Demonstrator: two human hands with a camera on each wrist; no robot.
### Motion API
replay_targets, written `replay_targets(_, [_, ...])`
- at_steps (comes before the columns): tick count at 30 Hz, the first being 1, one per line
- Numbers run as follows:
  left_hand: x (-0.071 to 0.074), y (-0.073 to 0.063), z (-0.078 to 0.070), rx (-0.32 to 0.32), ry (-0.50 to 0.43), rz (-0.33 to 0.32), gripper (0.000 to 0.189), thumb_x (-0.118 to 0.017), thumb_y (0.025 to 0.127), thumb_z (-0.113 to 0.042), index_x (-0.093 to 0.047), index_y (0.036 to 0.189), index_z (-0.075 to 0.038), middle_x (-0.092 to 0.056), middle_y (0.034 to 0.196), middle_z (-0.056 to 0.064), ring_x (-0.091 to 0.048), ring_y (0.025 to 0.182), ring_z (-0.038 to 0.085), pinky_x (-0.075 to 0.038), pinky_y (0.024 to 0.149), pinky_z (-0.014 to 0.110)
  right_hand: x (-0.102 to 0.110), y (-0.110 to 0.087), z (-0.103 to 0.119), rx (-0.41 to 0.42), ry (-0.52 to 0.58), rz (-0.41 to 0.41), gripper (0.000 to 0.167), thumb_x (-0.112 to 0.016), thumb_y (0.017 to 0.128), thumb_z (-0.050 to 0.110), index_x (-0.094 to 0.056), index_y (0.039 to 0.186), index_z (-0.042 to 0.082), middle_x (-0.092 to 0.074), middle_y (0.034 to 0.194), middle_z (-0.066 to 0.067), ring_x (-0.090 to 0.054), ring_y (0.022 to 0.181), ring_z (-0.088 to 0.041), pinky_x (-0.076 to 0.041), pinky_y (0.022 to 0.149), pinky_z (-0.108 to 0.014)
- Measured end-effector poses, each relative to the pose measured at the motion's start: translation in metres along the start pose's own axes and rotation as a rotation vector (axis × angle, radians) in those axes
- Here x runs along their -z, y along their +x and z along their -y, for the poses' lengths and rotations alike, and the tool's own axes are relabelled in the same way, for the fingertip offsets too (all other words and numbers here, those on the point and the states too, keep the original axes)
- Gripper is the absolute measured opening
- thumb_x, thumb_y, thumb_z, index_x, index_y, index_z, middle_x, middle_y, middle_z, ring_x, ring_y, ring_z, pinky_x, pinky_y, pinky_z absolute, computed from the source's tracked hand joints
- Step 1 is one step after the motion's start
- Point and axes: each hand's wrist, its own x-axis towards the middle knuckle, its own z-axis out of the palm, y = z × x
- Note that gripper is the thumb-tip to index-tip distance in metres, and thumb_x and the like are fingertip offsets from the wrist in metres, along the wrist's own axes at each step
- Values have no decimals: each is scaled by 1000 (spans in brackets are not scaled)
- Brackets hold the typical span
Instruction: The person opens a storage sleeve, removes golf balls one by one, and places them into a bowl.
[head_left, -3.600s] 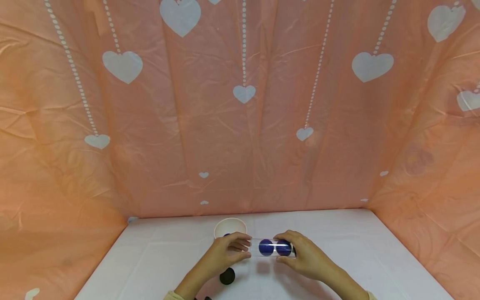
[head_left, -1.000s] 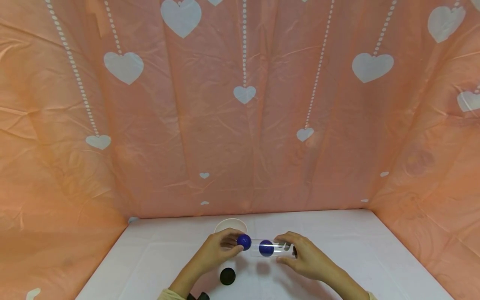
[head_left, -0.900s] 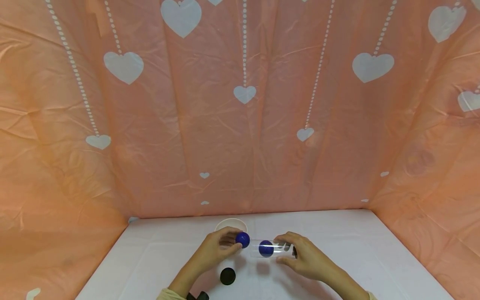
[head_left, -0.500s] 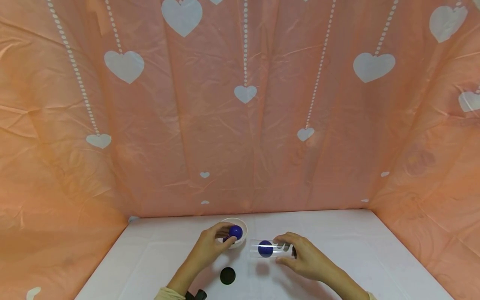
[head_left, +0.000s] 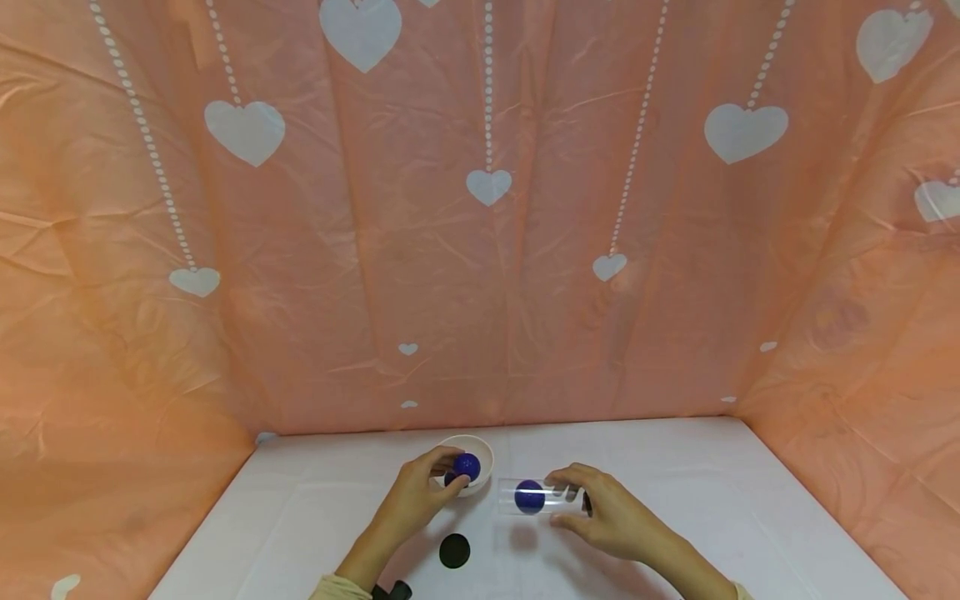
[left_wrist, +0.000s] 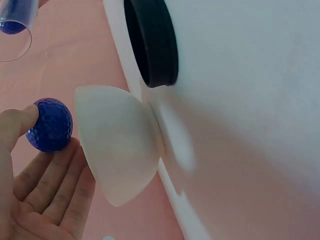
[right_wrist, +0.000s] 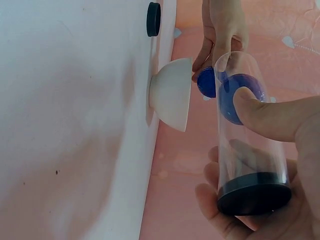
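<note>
Over the white bowl [head_left: 486, 458] my left hand [head_left: 412, 496] pinches a blue dimpled golf ball [left_wrist: 50, 125] between thumb and fingertips. Part of another blue ball [head_left: 450, 478] shows in the bowl under it. To the right, my right hand [head_left: 607, 512] grips a clear tube [right_wrist: 252, 155] lying sideways, its uncovered end toward the left hand. One blue golf ball [head_left: 529, 497] sits inside the tube near that end. A black cap [right_wrist: 255, 194] covers the far end, partly hidden by the right hand in the head view.
A loose round black cap [head_left: 454, 551] lies on the white table [head_left: 720, 500] in front of the bowl. By the left sleeve, a dark object [head_left: 401, 590] shows at the bottom edge. Peach curtains with white hearts [head_left: 487, 187] surround the table.
Two balls were in the tube at first; one came out into my left hand. That hand has carried it leftward from the tube mouth to over the bowl. The right hand stays put.
</note>
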Motion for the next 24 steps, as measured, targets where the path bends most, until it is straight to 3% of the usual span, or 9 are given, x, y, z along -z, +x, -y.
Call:
replay_targets(10, [-2,0,6,-12,58,-9,37,-87,93,-21,-72,125,-12,-80,109,1,-75,104,19,-60,97,44,2,1,3,-11,-4,8,36,-87,92,18,-72,123,9,-73,110,-1,-62,88,-10,-54,70,-26])
replay_targets(17, [-2,-1,4,-2,86,1,38,-87,93,-25,-72,125,-10,-79,109,3,-75,105,25,-59,96,51,1,0,3,15,-10,-3,36,-87,92,18,-72,123,9,-73,109,2,-65,89,-13,-55,75,-28])
replay_targets(24, [-2,-2,2,-5,109,-11,36,-85,95,-22,-72,126,-8,-77,114,7,-74,108,27,-59,99,53,0,0,4,23,0,-7,36,-87,91,17,-72,123,8,-73,107,1,-64,86,-13,-54,72,-26])
